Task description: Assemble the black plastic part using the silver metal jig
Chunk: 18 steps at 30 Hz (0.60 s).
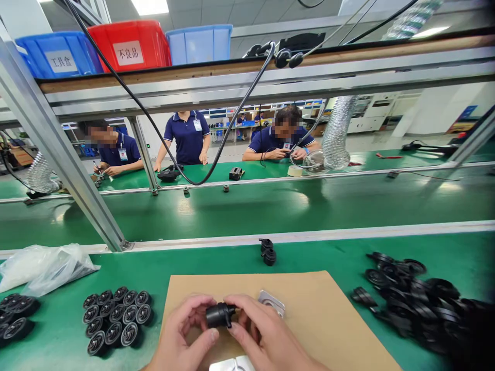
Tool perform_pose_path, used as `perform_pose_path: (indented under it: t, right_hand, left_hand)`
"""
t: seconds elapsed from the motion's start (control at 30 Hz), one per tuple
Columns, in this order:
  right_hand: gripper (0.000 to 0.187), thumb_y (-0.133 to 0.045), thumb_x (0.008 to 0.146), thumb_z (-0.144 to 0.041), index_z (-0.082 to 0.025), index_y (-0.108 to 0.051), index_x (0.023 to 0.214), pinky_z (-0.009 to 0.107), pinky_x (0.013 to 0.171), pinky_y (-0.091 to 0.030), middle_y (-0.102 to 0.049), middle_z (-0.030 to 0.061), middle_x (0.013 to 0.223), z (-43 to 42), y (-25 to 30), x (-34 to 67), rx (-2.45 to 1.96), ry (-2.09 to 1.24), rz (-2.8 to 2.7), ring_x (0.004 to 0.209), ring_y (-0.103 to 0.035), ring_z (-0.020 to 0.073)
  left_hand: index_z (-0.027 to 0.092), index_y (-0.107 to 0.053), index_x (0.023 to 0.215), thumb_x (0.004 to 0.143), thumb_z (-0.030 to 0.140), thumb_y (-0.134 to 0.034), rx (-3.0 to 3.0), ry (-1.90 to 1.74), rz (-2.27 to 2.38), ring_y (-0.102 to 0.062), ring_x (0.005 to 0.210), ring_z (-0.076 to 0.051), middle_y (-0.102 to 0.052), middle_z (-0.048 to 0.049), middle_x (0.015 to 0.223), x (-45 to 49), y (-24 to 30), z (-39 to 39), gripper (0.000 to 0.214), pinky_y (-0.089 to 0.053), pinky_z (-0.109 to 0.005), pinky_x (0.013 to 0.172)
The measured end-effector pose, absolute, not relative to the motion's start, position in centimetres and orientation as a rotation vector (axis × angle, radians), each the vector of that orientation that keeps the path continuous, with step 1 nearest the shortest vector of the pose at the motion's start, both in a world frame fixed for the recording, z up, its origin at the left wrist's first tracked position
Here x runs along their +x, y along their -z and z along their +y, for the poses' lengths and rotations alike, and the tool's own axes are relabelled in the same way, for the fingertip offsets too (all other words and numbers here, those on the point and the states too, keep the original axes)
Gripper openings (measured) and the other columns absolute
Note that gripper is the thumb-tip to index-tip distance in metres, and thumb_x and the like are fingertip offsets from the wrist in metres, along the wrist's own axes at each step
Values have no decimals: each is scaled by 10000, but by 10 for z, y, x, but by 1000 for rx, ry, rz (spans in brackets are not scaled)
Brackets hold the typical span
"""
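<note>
A small black cylindrical part with a short side spout (218,315) is between my hands above a brown cardboard sheet (309,309). My left hand (184,332) curls round its left end, fingers behind and thumb in front. From the other side my right hand (261,330) grips the right end, its fingertips partly hiding it. Behind the right fingers a flat silver metal piece (276,304) lies on the cardboard. Another silver-white piece (232,364) shows below my hands, cut off by the bottom edge.
Round black finned parts (113,334) stand in rows at left, near a plastic bag (58,270). Black parts (417,304) are heaped at right; two more (267,252) sit beyond the cardboard. A metal post (65,139) and hanging cable (154,121) cross the view. Several people work opposite.
</note>
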State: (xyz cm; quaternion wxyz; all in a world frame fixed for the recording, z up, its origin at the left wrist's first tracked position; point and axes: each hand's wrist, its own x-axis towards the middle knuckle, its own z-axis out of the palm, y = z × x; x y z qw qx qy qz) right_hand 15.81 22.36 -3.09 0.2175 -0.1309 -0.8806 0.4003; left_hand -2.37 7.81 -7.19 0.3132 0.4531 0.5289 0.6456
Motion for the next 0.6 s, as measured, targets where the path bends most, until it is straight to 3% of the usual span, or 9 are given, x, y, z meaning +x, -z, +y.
perform_pose_path:
  t: [0.27, 0.43, 0.6]
  right_hand:
    - [351, -573, 975, -240, -285, -607, 1322, 285, 710, -550, -738, 26, 1054, 225, 39, 160, -353, -1108, -2379, 759, -697, 169]
    - [376, -602, 978, -252, -312, -601, 1349, 250, 647, -555, -734, 30, 1010, 228, 47, 158, -320, -1142, -2358, 750, -698, 175]
    - [452, -625, 924, -188, -333, -604, 1352, 266, 641, -581, -719, 63, 1221, 224, 48, 155, -257, -1152, -2331, 719, -698, 181]
  left_hand:
    - [193, -668, 1313, 880, 523, -828, 1165, -1689, 1406, -702, 1121, -294, -694, -176, 1248, -26, 82, 82, 568, -591, -350, 885]
    - [218, -587, 1438, 854, 446, -870, 1246, -1550, 1307, -709, 1092, -285, -670, -177, 1288, -39, 98, 85, 688, -561, -342, 881]
    - [236, -580, 1435, 825, 407, -907, 1235, -1525, 1298, -703, 1063, -264, -640, -150, 1273, -38, 94, 84, 713, -534, -334, 894]
